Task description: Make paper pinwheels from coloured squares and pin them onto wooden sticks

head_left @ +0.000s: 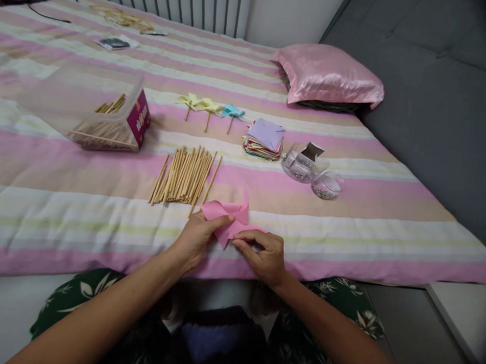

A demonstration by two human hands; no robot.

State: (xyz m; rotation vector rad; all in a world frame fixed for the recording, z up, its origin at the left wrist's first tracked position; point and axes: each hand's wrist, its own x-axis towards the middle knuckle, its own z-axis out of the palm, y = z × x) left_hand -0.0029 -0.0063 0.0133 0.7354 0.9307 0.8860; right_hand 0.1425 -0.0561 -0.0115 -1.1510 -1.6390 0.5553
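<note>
— Pink folded paper piece (pixel 230 219), half shaped into pinwheel blades, lies on the striped pink and cream bed cover (pixel 347 220) near its front edge, under both hands. How are they working it?

— The left hand (pixel 197 239) has its thumb and fingers closed on the paper's left flap. The right hand (pixel 263 256) pinches the lower right edge with curled fingers, pressing it down onto the bed.

— What would make the fold come out well?

— I judge the soft cover gives poor backing, so firm pressure along the crease matters, with the left hand keeping the sheet from sliding. Corners should meet at the centre before anything is flattened.

— And what lies around?

— A row of pale wooden sticks (pixel 184 176) lies just beyond the paper. Further back are three finished paper pinwheels on sticks (pixel 210 108), a stack of coloured paper squares (pixel 265 139) and a clear plastic box (pixel 88 106) holding more sticks.
</note>
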